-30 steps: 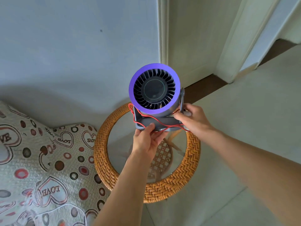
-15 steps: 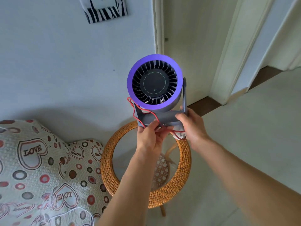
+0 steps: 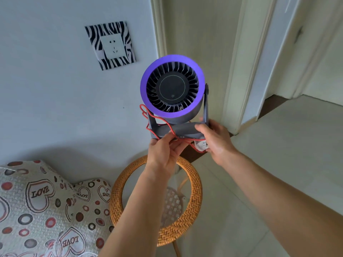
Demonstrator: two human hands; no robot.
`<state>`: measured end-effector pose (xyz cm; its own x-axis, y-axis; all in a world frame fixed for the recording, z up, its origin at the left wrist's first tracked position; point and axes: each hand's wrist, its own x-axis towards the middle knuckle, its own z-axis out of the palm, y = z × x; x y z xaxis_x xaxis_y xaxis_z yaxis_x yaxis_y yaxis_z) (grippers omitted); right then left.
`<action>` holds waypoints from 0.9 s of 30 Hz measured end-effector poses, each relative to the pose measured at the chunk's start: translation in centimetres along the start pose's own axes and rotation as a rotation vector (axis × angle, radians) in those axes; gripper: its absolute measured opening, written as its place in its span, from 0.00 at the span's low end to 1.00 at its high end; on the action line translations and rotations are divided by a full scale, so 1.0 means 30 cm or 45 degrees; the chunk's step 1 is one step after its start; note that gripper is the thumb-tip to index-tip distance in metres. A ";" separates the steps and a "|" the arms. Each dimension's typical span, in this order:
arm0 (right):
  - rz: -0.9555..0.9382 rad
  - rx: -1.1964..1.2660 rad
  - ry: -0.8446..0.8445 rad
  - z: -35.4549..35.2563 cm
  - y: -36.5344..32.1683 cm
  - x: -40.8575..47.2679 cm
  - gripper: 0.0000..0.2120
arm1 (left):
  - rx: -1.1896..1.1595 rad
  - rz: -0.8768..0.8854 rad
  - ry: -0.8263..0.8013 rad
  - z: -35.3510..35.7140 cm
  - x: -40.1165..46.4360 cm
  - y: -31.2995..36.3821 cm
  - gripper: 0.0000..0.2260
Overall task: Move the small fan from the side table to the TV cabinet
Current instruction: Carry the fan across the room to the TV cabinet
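Observation:
The small fan (image 3: 172,88) has a purple ring, dark blades and a grey bracket base, with a red cord (image 3: 146,115) looped around the base. It is held upright in the air, well above the round wicker side table (image 3: 193,184) with a glass top. My left hand (image 3: 165,151) grips the front of the base and the cord. My right hand (image 3: 217,140) holds the base's right end, with a white plug tucked under it. The TV cabinet is not in view.
A sofa cushion (image 3: 42,206) with heart prints lies at the lower left beside the table. A wall socket (image 3: 111,45) with a zebra frame is on the wall behind. A door frame (image 3: 233,71) and an open doorway stand at the right, with pale tiled floor (image 3: 278,145).
Both hands have lifted the fan higher off the side table. The view has tilted up, bringing the wall socket fully into sight.

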<state>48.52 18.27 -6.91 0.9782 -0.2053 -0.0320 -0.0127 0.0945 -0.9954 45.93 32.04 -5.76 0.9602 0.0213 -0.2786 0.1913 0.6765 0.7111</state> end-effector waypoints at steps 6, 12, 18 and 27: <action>-0.049 -0.016 0.094 -0.111 -0.117 -0.092 0.04 | 0.051 -0.076 -0.183 0.103 -0.082 0.007 0.12; -0.103 0.031 0.260 -0.223 -0.172 -0.176 0.06 | 0.101 -0.153 -0.352 0.183 -0.134 -0.030 0.12; -0.167 0.025 0.428 -0.373 -0.206 -0.277 0.03 | 0.132 -0.271 -0.500 0.266 -0.169 -0.113 0.12; -0.249 -0.014 0.732 -0.712 -0.275 -0.506 0.06 | 0.232 -0.471 -0.728 0.494 -0.307 -0.348 0.10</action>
<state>29.36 -0.19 -0.12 0.6939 -0.7114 0.1112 0.1509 -0.0072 -0.9885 38.11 13.86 -1.05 0.7725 -0.6104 -0.1753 0.5089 0.4297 0.7459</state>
